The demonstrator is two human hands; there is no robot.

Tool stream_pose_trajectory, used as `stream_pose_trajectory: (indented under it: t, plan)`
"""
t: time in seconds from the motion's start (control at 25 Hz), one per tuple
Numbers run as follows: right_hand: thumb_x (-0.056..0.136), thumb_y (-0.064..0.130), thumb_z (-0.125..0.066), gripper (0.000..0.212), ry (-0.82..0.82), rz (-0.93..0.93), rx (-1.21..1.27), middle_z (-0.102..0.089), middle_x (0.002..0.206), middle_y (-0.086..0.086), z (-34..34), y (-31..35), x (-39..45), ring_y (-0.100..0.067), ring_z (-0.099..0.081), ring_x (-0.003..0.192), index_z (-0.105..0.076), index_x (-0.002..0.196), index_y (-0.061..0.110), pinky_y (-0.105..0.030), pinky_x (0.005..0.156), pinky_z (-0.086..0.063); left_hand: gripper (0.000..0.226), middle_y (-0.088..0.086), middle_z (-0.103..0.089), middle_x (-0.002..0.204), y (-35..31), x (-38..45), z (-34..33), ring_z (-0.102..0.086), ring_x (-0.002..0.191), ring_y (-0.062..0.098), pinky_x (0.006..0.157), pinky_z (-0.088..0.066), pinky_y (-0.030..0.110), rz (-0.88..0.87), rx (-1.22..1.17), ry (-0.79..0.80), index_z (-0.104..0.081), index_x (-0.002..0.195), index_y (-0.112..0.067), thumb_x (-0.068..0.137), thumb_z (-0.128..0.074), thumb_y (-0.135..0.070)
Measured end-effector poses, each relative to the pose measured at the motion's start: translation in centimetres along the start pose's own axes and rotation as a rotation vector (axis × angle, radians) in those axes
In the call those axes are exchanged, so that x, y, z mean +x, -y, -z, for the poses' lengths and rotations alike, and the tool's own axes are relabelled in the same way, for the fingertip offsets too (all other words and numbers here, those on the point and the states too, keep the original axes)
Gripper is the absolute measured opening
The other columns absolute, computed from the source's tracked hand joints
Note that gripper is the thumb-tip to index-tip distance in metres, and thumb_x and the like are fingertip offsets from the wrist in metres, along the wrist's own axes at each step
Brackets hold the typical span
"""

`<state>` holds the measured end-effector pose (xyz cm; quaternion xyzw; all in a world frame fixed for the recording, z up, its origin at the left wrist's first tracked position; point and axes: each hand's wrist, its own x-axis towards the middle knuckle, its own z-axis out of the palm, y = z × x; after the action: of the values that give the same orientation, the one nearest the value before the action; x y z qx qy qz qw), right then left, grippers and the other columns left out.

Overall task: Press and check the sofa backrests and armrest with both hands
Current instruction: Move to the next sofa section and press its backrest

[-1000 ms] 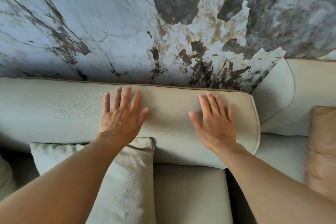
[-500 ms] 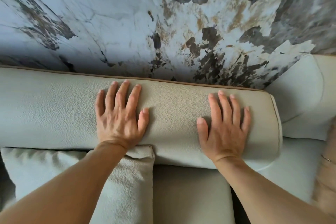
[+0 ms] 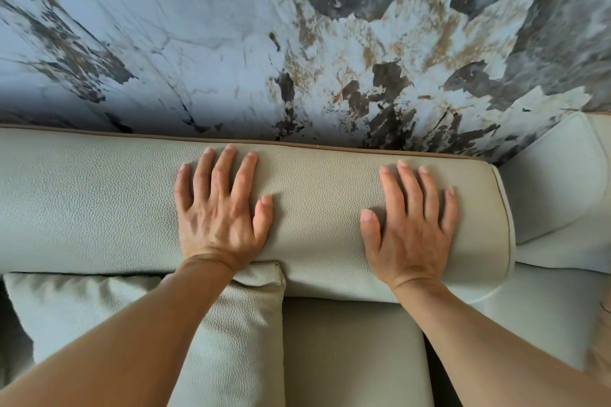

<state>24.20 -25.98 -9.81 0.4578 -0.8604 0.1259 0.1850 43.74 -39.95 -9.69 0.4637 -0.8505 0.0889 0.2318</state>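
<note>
A long pale grey-beige leather backrest runs across the middle of the view, with brown piping along its top edge. My left hand lies flat on it near the centre, palm down, fingers spread. My right hand lies flat on the same backrest close to its right end, fingers apart as well. Neither hand holds anything. A second backrest section adjoins at the right, angled away.
A loose grey cushion leans under my left forearm. The seat cushion shows between my arms. A tan cushion peeks in at the right edge. A marbled wall stands right behind the sofa.
Both hands have slid lower on the backrest and flattened onto it; the view has moved closer and a little to the left, so the tan cushion has nearly left the frame.
</note>
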Motion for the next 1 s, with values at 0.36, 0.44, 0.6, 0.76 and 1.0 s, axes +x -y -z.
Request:
stream_pose_trajectory:
  t: [0.36, 0.44, 0.6, 0.76, 1.0]
  plan:
    - [0.093, 0.054, -0.018, 0.065, -0.026, 0.019, 0.011, -0.042, 0.15, -0.006, -1.4, -0.3, 2.3, -0.031, -0.032, 0.14, -0.041, 0.144, 0.02, -0.055, 0.115, -0.015, 0.06, 0.013, -0.047, 0.142, -0.1, 1.8, -1.3, -0.037, 0.134, 0.036, 0.113, -0.018, 0.054, 0.021, -0.011, -0.008, -0.044, 0.139, -0.018, 0.09, -0.031, -0.05]
    - [0.094, 0.054, -0.018, 0.065, -0.022, 0.025, 0.012, -0.042, 0.15, -0.005, -1.8, -0.3, 2.8, -0.031, -0.032, 0.14, -0.04, 0.144, 0.021, -0.054, 0.116, -0.014, 0.06, 0.013, -0.047, 0.142, -0.1, 2.2, -1.6, -0.037, 0.134, 0.036, 0.114, -0.018, 0.054, 0.024, -0.01, -0.012, -0.044, 0.139, -0.018, 0.09, -0.031, -0.05]
    - [0.094, 0.054, -0.018, 0.064, -0.03, 0.037, 0.013, -0.042, 0.15, -0.005, -2.4, -0.4, 3.9, -0.03, -0.031, 0.141, -0.039, 0.144, 0.021, -0.053, 0.116, -0.012, 0.061, 0.012, -0.046, 0.143, -0.1, 2.9, -2.3, -0.035, 0.135, 0.036, 0.114, -0.017, 0.053, 0.032, -0.006, -0.005, -0.043, 0.14, -0.018, 0.091, -0.028, -0.051]
    - [0.094, 0.054, -0.02, 0.064, -0.048, 0.048, 0.015, -0.043, 0.15, -0.005, -3.0, -0.5, 4.8, -0.03, -0.032, 0.14, -0.04, 0.144, 0.021, -0.054, 0.116, -0.012, 0.061, 0.011, -0.045, 0.143, -0.1, 3.7, -2.9, -0.034, 0.135, 0.035, 0.114, -0.015, 0.053, 0.04, -0.008, -0.005, -0.042, 0.14, -0.019, 0.091, -0.025, -0.053]
    - [0.094, 0.054, -0.021, 0.063, -0.067, 0.065, 0.022, -0.043, 0.15, -0.005, -4.0, -0.5, 6.5, -0.031, -0.033, 0.139, -0.04, 0.144, 0.021, -0.054, 0.115, -0.014, 0.061, 0.011, -0.045, 0.143, -0.1, 4.9, -3.9, -0.034, 0.135, 0.035, 0.113, -0.016, 0.054, 0.049, -0.01, -0.024, -0.042, 0.139, -0.019, 0.091, -0.025, -0.053]
